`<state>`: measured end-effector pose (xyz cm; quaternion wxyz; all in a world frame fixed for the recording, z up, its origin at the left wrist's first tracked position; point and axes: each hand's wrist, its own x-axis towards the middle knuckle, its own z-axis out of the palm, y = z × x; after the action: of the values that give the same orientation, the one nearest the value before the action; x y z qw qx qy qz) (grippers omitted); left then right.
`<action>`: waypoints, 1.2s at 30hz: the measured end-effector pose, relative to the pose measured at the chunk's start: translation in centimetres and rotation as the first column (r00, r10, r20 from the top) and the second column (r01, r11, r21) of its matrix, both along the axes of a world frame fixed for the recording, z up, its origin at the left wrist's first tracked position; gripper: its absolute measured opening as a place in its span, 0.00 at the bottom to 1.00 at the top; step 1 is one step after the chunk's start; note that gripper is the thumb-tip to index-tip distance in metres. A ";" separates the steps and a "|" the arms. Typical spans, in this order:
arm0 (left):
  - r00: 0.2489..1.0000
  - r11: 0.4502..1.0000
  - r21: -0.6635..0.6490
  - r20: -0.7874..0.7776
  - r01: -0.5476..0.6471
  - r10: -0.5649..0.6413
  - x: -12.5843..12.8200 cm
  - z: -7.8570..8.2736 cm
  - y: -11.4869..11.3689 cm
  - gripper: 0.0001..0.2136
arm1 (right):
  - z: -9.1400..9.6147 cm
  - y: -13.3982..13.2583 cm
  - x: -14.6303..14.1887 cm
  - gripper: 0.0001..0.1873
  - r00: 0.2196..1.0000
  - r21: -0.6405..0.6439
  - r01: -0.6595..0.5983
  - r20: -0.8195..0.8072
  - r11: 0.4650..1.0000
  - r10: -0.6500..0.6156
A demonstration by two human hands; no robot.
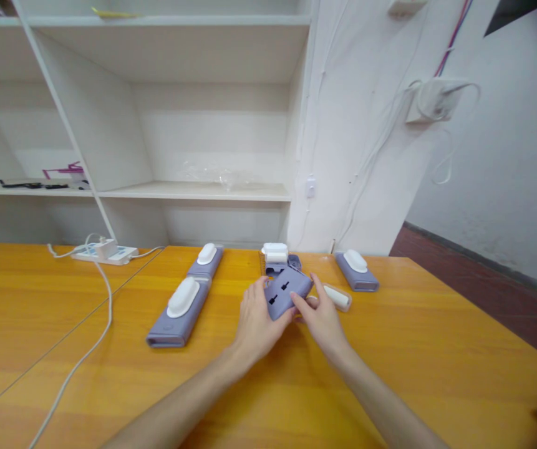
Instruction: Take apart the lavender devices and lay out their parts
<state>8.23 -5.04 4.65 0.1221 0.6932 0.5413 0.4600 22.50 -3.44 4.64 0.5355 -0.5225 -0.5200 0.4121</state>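
Both hands grip a flat grey-purple plastic housing, tilted above the table, with two dark keyhole-like cut-outs in its upper face. My left hand is closed around its left edge. On the opposite edge, my right hand closes with its thumb on the face. Behind the housing stands a group of white and grey-purple parts, partly hidden. Just past my right hand lies a clear case with a white cylinder. What the underside of the held housing looks like is hidden.
Two grey-purple units with white ovals, a near one and a far one, lie to the left. Another such unit sits back right. A power strip trails a white cable. Shelves rise behind the table.
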 end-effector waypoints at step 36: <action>0.616 0.971 -0.227 0.777 0.079 0.131 -1.3 0.0 6.9 0.22 | -1.9 -3.6 -1.5 0.21 0.786 -0.228 -0.457 -0.557 0.860 0.270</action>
<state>6.90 1.87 4.69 0.4222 0.3934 0.4941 0.6503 21.01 -7.08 2.77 0.4595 -0.3705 -0.3708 0.7170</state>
